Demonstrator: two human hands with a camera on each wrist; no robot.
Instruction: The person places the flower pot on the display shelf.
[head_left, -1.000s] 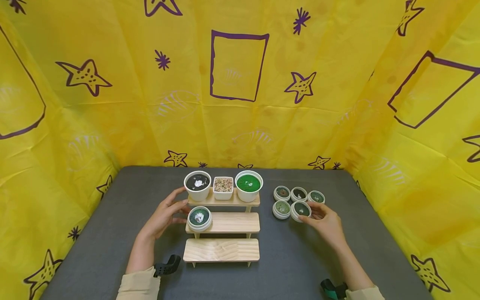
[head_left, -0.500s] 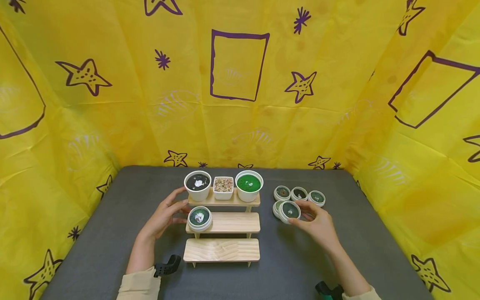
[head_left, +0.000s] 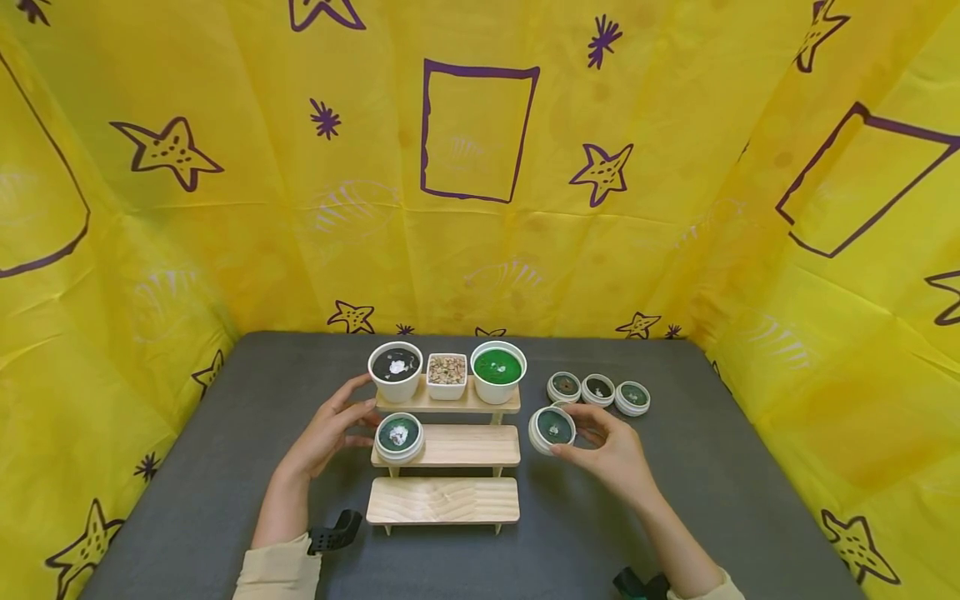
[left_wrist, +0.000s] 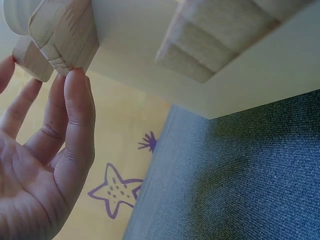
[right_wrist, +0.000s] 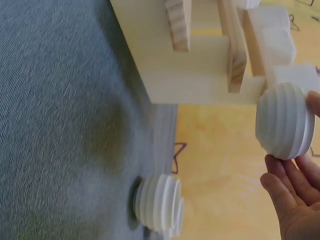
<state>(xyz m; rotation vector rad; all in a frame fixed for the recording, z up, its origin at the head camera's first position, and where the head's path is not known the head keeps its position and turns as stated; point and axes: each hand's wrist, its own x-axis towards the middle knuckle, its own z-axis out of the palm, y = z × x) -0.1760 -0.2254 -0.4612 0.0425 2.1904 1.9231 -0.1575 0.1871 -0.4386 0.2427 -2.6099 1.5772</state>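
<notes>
My right hand pinches a small white ribbed pot with dark green contents, up off the table and just right of the wooden tiered stand. In the right wrist view, thumb and fingertips grip that pot's side. Fingertips of my left hand touch the stand's left side; the left wrist view has them against a wooden board. A similar pot sits at the left of the middle step. The top step bears a dark-filled cup, a square cup of pebble-like bits and a green-filled cup.
Three small pots, left, middle and right, stand in a row on the grey table. Another pot there is mostly hidden behind the held one. A yellow patterned cloth rises at the back and sides.
My right hand has carried the green pot leftward from the group, past the light green pot, toward the stand. My left hand has stayed in place.
</notes>
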